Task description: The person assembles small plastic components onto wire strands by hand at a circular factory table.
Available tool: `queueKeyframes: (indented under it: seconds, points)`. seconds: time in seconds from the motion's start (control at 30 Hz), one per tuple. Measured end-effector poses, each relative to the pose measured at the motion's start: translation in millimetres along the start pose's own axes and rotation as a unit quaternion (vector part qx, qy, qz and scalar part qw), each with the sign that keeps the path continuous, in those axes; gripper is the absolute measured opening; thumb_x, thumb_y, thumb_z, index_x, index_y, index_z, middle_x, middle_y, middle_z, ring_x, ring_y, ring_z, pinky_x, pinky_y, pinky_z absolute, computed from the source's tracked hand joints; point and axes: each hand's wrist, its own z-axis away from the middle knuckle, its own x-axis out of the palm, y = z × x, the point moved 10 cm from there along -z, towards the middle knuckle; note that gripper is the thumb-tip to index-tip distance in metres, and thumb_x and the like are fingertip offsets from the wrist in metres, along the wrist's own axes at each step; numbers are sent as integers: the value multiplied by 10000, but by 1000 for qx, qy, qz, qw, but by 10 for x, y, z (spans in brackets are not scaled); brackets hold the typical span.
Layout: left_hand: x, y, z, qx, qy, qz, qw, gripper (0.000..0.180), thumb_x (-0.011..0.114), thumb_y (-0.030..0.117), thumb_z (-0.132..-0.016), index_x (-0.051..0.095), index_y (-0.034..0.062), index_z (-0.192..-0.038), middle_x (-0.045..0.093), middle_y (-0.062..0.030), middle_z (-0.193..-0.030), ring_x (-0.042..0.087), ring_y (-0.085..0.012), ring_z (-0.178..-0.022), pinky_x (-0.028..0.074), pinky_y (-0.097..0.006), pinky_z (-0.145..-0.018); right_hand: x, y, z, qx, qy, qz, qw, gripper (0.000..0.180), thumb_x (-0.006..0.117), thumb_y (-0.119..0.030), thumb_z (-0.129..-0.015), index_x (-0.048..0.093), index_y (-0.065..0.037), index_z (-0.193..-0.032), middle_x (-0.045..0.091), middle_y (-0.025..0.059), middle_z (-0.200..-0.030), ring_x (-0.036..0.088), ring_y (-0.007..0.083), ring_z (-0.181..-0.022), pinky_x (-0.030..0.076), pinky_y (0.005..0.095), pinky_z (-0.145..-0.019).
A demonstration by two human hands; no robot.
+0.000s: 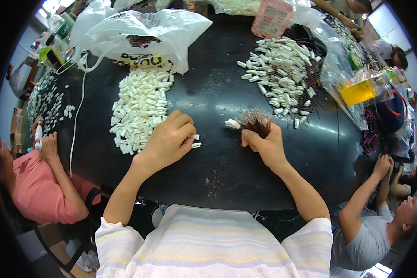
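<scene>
On the black table (217, 167), left hand (169, 141) pinching white pieces (195, 141), right hand (266, 146) gripping wire bundle (256, 123).

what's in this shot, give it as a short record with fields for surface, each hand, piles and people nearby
surface: round black table
left hand: rests on the table by the near white pile, small white pieces at its fingertips
right hand: grips a bundle of thin dark pins, one white piece beside it
far pile: white pieces mixed with dark pins
bag: white plastic bag behind the near pile
people: person in pink to the left, person in grey to the right
</scene>
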Motion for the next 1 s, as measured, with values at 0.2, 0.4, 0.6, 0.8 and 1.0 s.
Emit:
queueKeyframes:
  seconds: [0.2, 0.4, 0.6, 0.8, 1.0]
  points:
    - [84, -99, -280, -32, 36, 101, 994, 143, 620, -34, -677, 555, 18, -793, 545, -49, -733, 499, -124, -635, 398, -260, -561, 5, 35, 3, 20, -5, -20, 1000, 62, 597, -71, -778, 590, -23, -815, 569, -10, -641, 471, 35, -558, 334, 188, -494]
    - [406, -206, -286, -185, -9, 498, 847, 67, 600, -17, -768, 555, 1, -815, 591, -31, -778, 547, -66, -691, 436, -203, -635, -14, 30, 17, 26, -12, -33, 999, 81, 614, -88, -783, 604, -18, -824, 581, -7, -651, 476, 32, -565, 331, 181, -487]
    - [380, -156, -284, -171, 6, 532, 829, 96, 626, 11, -774, 575, -2, -855, 615, -52, -803, 583, -93, -766, 456, -212, -693, 51, 19, 17, 23, -49, -32, 998, 96, 611, -98, -796, 638, -14, -833, 595, -6, -653, 482, 30, -570, 335, 182, -495]
    - [413, -154, -270, -164, -2, 546, 822, 102, 607, -11, -788, 589, -27, -887, 604, -60, -846, 569, -98, -794, 460, -226, -724, 97, 3, 37, 27, -74, -21, 997, 100, 605, -95, -797, 641, -9, -831, 597, -2, -649, 494, 33, -584, 346, 187, -516]
    - [429, -164, -255, -165, -1, 550, 818, 108, 627, -4, -773, 593, -13, -876, 621, -61, -840, 583, -102, -779, 457, -217, -720, 133, -15, 31, 20, -77, -22, 997, 90, 597, -58, -796, 632, 10, -843, 594, 14, -661, 513, 55, -602, 392, 199, -569]
